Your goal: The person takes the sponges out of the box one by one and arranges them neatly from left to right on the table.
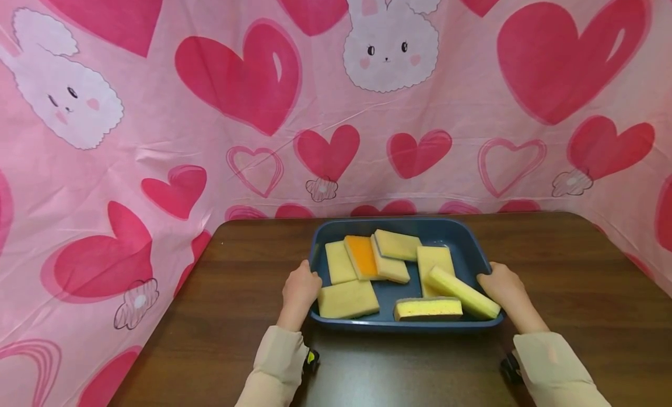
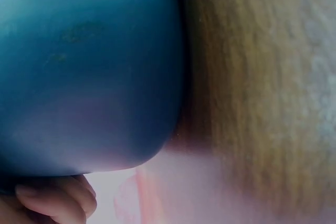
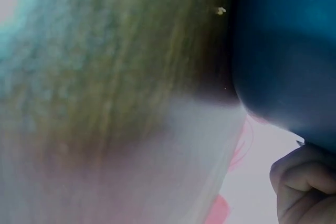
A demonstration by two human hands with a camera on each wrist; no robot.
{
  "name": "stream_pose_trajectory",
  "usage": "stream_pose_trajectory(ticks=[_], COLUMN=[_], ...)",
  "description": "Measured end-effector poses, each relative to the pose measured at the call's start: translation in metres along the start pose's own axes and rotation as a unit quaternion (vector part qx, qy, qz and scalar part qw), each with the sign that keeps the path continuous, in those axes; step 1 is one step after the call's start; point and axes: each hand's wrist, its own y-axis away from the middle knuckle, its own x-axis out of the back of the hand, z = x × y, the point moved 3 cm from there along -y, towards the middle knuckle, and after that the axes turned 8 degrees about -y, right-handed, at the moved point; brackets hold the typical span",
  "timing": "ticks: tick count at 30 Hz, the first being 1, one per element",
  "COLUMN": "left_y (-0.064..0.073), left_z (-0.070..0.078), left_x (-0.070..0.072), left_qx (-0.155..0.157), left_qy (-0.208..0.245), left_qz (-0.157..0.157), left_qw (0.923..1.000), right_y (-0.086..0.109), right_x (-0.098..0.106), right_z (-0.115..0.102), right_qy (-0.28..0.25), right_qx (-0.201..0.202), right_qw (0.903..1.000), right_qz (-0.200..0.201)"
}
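Observation:
A dark blue rectangular tray [image 1: 388,324] sits on the wooden table, holding several sponges. My left hand [image 1: 302,287] grips its left rim, and my right hand [image 1: 501,284] grips the right rim. Most sponges lie flat and pale yellow, like the one at the front left [image 1: 349,299]; an orange-faced sponge [image 1: 361,256] leans among those at the back. At the front right, a yellow sponge [image 1: 428,309] stands on its long edge, with another yellow sponge [image 1: 464,291] slanted beside it. Both wrist views show curled fingers [image 2: 63,198] at the rim above the tray's outer wall [image 3: 294,66].
The brown wooden table [image 1: 236,313] extends on both sides of the tray and in front of it. A pink cloth [image 1: 336,104] with hearts and rabbits hangs behind the table and along its sides. A small pale crumb [image 3: 220,10] lies on the table near the tray.

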Motion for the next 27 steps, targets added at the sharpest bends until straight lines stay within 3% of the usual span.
stream_pose_trajectory(ticks=[13,27], left_y=[0.005,0.011], left_z=[-0.004,-0.007], left_x=[0.003,-0.001], left_qx=[0.011,0.000], left_qy=[-0.007,0.006], left_qz=[-0.010,-0.007], left_qw=[0.9999,1.0000], right_y=[0.005,0.016], right_x=[-0.004,-0.005], right_z=[-0.001,0.001], right_qy=[-0.003,-0.007], right_qx=[0.001,-0.011], right_qw=[1.0000,0.9999], right_qz=[0.002,-0.011])
